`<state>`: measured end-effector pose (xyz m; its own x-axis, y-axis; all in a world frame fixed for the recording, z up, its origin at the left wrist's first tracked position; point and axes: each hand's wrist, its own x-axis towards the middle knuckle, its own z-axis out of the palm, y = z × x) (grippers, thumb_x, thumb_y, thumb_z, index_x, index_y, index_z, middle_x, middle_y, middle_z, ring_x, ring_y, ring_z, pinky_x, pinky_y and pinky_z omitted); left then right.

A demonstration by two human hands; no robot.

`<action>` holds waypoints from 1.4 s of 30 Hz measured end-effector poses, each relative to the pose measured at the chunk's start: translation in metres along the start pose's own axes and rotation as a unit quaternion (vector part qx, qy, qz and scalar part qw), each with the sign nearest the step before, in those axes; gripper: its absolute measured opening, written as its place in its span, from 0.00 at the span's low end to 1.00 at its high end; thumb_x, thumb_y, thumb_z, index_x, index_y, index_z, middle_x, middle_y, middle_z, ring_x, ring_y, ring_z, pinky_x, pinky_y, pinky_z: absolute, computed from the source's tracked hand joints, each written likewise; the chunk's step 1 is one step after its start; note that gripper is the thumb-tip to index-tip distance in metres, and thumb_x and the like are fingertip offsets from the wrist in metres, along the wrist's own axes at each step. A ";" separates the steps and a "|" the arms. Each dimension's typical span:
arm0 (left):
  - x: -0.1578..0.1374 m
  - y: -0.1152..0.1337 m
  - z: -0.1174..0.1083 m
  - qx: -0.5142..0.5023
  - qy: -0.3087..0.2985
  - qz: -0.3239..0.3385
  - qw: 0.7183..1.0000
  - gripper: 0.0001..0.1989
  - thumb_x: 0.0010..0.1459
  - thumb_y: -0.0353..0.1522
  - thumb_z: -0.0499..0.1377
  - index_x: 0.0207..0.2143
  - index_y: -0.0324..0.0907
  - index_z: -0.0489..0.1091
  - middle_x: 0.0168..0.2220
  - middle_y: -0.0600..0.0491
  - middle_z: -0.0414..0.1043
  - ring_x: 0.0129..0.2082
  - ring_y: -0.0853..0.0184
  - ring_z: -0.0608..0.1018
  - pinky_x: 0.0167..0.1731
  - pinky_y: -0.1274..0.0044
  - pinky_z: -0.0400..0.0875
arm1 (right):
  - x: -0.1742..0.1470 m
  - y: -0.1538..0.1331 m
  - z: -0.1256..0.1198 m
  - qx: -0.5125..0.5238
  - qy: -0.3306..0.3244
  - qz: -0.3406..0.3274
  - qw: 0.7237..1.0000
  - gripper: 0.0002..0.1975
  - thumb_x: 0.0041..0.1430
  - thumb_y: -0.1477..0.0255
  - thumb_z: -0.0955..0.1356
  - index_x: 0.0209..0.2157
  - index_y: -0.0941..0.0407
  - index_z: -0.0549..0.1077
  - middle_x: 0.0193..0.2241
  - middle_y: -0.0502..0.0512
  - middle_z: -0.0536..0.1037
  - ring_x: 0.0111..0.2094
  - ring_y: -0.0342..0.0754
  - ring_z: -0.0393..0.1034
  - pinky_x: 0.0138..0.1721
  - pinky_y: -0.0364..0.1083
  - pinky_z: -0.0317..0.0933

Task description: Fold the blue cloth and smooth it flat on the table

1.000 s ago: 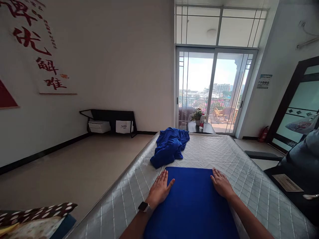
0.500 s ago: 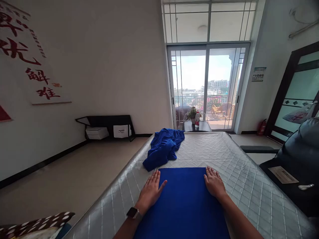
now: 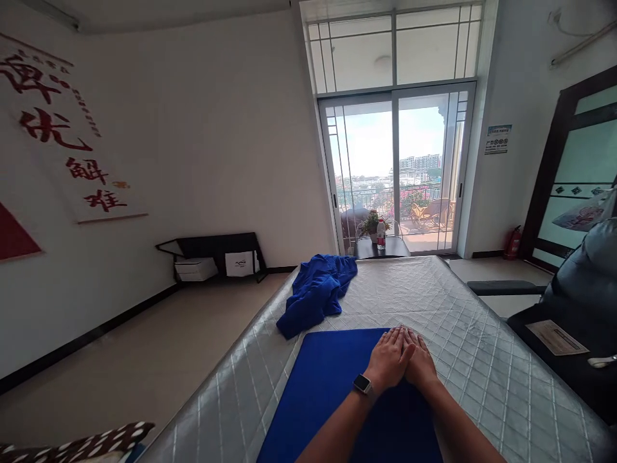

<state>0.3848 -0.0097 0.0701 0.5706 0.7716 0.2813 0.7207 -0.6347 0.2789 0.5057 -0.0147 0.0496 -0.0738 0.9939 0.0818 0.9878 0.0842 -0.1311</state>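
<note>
A smooth blue cloth (image 3: 332, 386) lies flat on the quilted silver-grey covered surface (image 3: 486, 360), its near end running out of view. My left hand (image 3: 390, 360), with a watch on the wrist, rests flat with fingers stretched near the cloth's far right corner. Right beside it, my right hand (image 3: 419, 363) lies flat too, the two hands touching along their thumbs. Neither hand grips anything. Past the cloth's far left corner, a crumpled blue garment or cloth (image 3: 318, 296) lies in a heap.
Behind the covered surface stands a small dark table (image 3: 395, 247) with a bottle (image 3: 381, 234) and a potted plant (image 3: 371, 222). A dark chair (image 3: 583, 296) with a paper on it is at right. A black rack (image 3: 216, 247) holding white boxes stands by the left wall.
My left hand has slid from the cloth's far left corner to the right, up against my right hand. The right hand has stayed near the right corner. The view has tilted slightly.
</note>
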 end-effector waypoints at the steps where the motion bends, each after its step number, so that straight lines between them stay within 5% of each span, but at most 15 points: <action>1: 0.002 0.000 0.003 -0.005 -0.002 -0.008 1.000 0.34 0.70 0.47 0.32 0.68 0.37 0.50 0.68 0.42 0.53 0.68 0.59 0.54 0.66 0.62 0.51 | 0.000 0.000 0.000 -0.002 0.000 -0.001 1.000 0.31 0.65 0.71 0.54 0.69 0.58 0.48 0.69 0.54 0.45 0.70 0.50 0.35 0.68 0.52 0.32; 8: -0.022 -0.038 -0.008 0.036 -0.036 -0.090 0.995 0.39 0.68 0.51 0.30 0.68 0.33 0.50 0.69 0.44 0.48 0.70 0.60 0.48 0.67 0.65 0.45 | 0.001 -0.005 -0.006 0.032 0.006 0.020 0.999 0.31 0.67 0.65 0.49 0.69 0.62 0.48 0.69 0.56 0.46 0.69 0.50 0.37 0.67 0.54 0.32; 21: -0.109 -0.169 -0.071 0.109 -0.013 -0.251 0.962 0.43 0.66 0.54 0.30 0.68 0.30 0.49 0.69 0.40 0.46 0.69 0.58 0.50 0.66 0.64 0.47 | 0.001 -0.006 -0.004 0.024 0.010 0.023 0.999 0.32 0.67 0.65 0.48 0.69 0.61 0.47 0.69 0.54 0.46 0.69 0.48 0.37 0.68 0.52 0.30; 42: -0.115 -0.165 -0.074 0.111 0.020 -0.243 0.963 0.46 0.64 0.55 0.29 0.67 0.29 0.52 0.68 0.39 0.50 0.69 0.56 0.52 0.65 0.64 0.47 | -0.001 -0.013 -0.009 0.008 -0.008 0.033 0.999 0.31 0.69 0.63 0.48 0.69 0.59 0.45 0.70 0.55 0.44 0.69 0.48 0.35 0.67 0.53 0.32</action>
<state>0.1710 0.0025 0.0599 0.1329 0.9700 0.2033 0.9680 -0.1711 0.1836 0.4939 -0.0174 0.0602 -0.0100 0.9983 0.0574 0.9883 0.0186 -0.1515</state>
